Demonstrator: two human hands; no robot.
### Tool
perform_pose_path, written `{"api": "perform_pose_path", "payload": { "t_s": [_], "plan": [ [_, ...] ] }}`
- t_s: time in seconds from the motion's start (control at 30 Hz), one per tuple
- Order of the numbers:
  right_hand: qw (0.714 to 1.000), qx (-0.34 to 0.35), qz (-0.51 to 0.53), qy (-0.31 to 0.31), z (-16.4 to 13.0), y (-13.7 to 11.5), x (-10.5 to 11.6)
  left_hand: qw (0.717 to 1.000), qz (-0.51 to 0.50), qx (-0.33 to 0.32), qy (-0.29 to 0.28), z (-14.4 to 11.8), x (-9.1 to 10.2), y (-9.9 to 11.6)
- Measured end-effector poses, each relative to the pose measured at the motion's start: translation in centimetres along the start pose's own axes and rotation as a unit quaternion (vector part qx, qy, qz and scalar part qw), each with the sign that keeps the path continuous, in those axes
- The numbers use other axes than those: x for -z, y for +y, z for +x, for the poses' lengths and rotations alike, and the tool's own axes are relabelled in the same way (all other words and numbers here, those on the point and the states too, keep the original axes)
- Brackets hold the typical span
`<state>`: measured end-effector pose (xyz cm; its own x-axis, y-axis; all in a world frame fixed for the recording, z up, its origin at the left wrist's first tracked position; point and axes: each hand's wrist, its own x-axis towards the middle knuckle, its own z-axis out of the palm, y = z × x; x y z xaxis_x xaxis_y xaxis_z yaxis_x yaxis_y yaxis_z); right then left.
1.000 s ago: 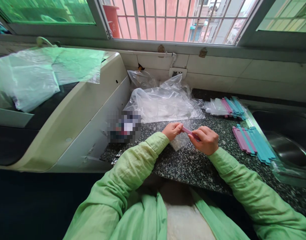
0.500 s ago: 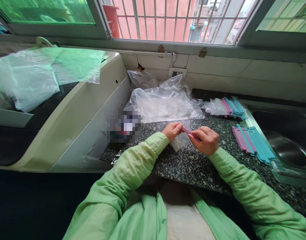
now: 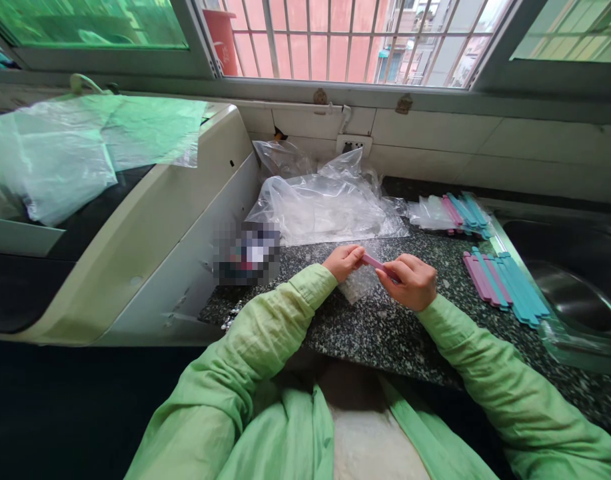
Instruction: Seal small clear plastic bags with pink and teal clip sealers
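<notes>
A slim pink bag-sealing clip point(image 3: 374, 261) is held slantwise above the countertop between both hands. My left hand point(image 3: 344, 262) pinches its upper left end with thumb and fingertips. Wrapped round its lower right end is my right hand point(image 3: 412, 282), closed, with part of the clip hidden inside. Below them a small clear plastic bag point(image 3: 355, 291) lies on the counter. To the right, several pink and turquoise clips point(image 3: 510, 287) lie side by side. Behind these, more clips point(image 3: 468, 215) rest beside small clear bags point(image 3: 432, 214).
A big clear plastic bag point(image 3: 330, 212) covers the back of the speckled counter point(image 3: 385, 333). A blurred-out object point(image 3: 248, 253) sits at the left, beside a large cream machine point(image 3: 185, 200) with plastic sheeting on top. The steel sink point(image 3: 570, 297) is at the right.
</notes>
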<state>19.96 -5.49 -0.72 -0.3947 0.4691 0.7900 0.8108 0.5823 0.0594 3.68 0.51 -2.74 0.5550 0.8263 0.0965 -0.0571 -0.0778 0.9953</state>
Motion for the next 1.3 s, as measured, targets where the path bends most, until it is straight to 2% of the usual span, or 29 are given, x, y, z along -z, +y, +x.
{"api": "perform_pose_path", "payload": {
  "t_s": [1.0, 1.3],
  "plan": [
    [1.0, 0.003, -0.007, -0.016, -0.21, -0.2, 0.2, 0.991, -0.106, 0.082, 0.018, -0.1, -0.51, 0.72],
    [1.0, 0.01, -0.022, -0.02, -0.17, -0.06, 0.24, 0.99, -0.117, 0.085, 0.004, -0.03, -0.33, 0.24]
  ]
}}
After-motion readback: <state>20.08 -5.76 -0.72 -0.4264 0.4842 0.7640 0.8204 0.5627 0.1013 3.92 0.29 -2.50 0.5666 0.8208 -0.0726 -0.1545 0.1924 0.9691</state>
